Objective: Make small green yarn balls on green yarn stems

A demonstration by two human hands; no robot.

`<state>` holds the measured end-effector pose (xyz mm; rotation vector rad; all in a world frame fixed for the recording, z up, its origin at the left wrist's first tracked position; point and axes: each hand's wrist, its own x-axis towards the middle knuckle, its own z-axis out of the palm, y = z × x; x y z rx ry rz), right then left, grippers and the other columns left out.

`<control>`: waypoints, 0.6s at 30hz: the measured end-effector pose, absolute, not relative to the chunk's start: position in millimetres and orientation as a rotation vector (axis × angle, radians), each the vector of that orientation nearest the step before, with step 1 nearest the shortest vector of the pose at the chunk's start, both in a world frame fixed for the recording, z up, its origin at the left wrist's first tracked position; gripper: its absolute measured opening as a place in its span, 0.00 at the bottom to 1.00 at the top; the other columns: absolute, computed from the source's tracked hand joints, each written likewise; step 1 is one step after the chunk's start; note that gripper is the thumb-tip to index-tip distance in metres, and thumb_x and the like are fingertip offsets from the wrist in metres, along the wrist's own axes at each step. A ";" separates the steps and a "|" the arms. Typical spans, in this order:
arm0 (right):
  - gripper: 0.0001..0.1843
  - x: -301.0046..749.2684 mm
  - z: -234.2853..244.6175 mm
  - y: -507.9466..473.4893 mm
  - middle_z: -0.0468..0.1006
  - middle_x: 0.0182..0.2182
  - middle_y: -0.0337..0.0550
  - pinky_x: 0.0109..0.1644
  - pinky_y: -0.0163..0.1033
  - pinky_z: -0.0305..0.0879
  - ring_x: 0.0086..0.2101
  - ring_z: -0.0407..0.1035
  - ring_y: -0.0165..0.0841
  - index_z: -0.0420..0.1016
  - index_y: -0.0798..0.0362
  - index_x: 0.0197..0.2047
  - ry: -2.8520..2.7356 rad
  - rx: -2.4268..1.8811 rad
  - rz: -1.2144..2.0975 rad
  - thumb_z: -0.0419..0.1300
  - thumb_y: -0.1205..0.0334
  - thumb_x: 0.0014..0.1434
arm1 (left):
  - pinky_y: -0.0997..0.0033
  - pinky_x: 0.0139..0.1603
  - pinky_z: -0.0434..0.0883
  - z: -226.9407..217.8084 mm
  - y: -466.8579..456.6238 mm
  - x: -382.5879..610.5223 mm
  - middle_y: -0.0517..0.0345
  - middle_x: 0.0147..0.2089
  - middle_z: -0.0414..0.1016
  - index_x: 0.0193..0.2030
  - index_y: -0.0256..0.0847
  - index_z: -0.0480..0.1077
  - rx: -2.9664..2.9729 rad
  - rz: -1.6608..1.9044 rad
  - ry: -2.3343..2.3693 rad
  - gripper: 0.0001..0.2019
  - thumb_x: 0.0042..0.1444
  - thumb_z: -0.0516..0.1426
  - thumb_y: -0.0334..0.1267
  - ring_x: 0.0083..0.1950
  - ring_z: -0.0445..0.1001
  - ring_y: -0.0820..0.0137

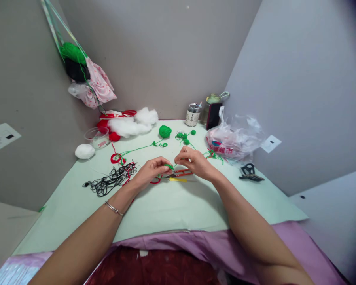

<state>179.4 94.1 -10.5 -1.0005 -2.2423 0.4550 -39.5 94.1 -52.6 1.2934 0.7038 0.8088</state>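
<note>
My left hand and my right hand meet over the middle of the pale green table. Both are closed in a pinch. Between them is a small green crocheted piece, held by my left fingers, with my right fingers pinching at its right end. Whether the right hand also holds a hook or thread I cannot make out. Right under the hands lie red-handled thread snips and a yellow tool. A silver bangle is on my left wrist.
A black cord tangle lies left of the hands. Farther back are a green yarn ball, small green crocheted balls, white stuffing, red yarn, a can and a plastic bag. A black hair clip sits right.
</note>
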 end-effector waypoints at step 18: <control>0.08 184.4 -8.3 96.6 0.68 0.30 0.40 0.37 0.35 0.58 0.32 0.64 0.30 0.79 0.52 0.36 -2.170 -1.035 0.622 0.59 0.61 0.62 | 0.69 0.49 0.71 -53.4 95.1 -40.0 0.56 0.40 0.76 0.42 0.38 0.72 1.269 0.786 0.685 0.12 0.53 0.63 0.41 0.41 0.78 0.70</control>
